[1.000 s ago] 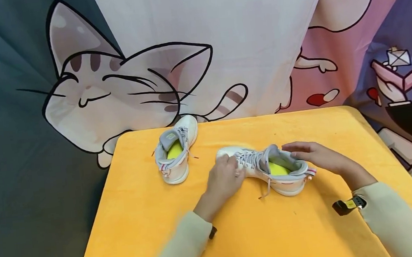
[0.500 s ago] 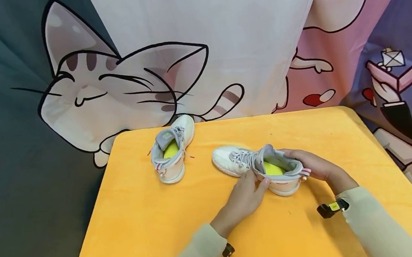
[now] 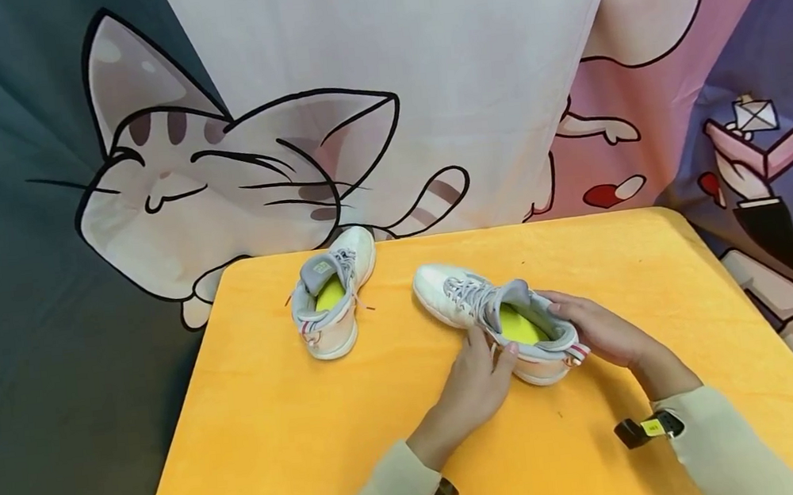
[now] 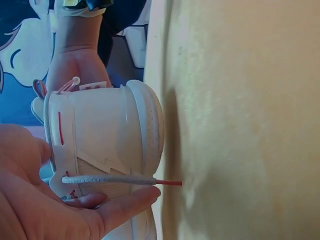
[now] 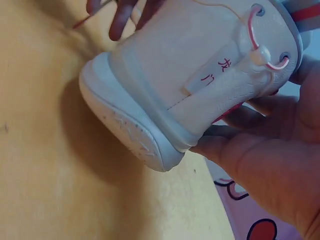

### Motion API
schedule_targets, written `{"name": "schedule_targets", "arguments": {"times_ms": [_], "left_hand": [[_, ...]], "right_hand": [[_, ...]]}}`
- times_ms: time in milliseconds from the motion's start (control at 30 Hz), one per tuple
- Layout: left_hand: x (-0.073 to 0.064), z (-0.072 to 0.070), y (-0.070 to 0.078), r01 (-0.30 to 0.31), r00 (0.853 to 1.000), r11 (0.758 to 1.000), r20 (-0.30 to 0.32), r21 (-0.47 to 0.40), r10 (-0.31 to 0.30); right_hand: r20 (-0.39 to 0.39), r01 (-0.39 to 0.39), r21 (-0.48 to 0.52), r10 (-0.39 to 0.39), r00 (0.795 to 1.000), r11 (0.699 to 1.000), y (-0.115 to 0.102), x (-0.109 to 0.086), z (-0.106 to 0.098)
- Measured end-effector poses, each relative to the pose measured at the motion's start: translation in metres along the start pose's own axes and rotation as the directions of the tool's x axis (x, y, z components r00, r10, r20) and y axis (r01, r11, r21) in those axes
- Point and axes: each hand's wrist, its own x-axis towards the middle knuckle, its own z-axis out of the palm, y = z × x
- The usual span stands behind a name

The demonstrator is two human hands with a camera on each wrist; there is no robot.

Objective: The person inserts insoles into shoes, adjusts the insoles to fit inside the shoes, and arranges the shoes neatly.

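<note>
A white and pale pink sneaker (image 3: pixel 444 297) with grey laces and a yellow-green insole points toward the far left of the table. At its near side my left hand (image 3: pixel 474 379) holds it, thumb at the collar and fingers along the upper. In the left wrist view, a grey lace (image 4: pixel 107 179) with a red tip hangs by those fingers. My right hand (image 3: pixel 601 331) grips the far side near the heel, thumb at the collar. The right wrist view shows the heel (image 5: pixel 200 75) tilted, with its sole edge visible; some right fingers are hidden behind the shoe.
The matching sneaker (image 3: pixel 333 329) stands farther left near the back edge, its toe pointing away and its laces loose. A yellow cloth covers the table (image 3: pixel 280 450). Behind it hangs a curtain (image 3: pixel 347 37) with a printed cat.
My left hand has left the toe and taken hold of the near side. My right hand has come down onto the heel end. The sneaker's toe has swung slightly away from me.
</note>
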Motion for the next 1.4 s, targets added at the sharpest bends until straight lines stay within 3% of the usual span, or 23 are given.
{"name": "schedule_targets", "arguments": {"times_ms": [167, 333, 567, 767, 1067, 1400], "left_hand": [[0.004, -0.012, 0.004, -0.011, 1.0, 1.0, -0.026, -0.025, 0.011], [0.017, -0.028, 0.003, -0.023, 0.997, 0.999, -0.071, -0.045, 0.02], [0.04, -0.051, -0.002, 0.033, 0.991, 0.995, -0.123, -0.092, -0.044], [0.058, -0.064, -0.012, 0.065, 0.99, 0.995, -0.116, -0.081, -0.074], [0.078, -0.07, -0.025, 0.087, 0.992, 0.993, -0.087, -0.081, -0.094], [0.088, -0.069, -0.037, 0.105, 0.991, 0.99, -0.076, -0.093, -0.112]], "right_hand": [[-0.057, 0.026, 0.071, -0.022, 0.998, 0.997, -0.004, 0.004, 0.012], [-0.138, 0.046, 0.158, -0.024, 0.99, 0.986, -0.01, 0.015, 0.029], [-0.254, 0.048, 0.254, 0.018, 0.967, 0.966, -0.021, 0.037, 0.054], [-0.317, 0.049, 0.271, 0.041, 0.947, 0.961, -0.02, 0.057, 0.066], [-0.365, 0.033, 0.252, 0.063, 0.929, 0.967, -0.015, 0.075, 0.07], [-0.391, -0.018, 0.218, 0.104, 0.914, 0.976, -0.012, 0.082, 0.069]]}}
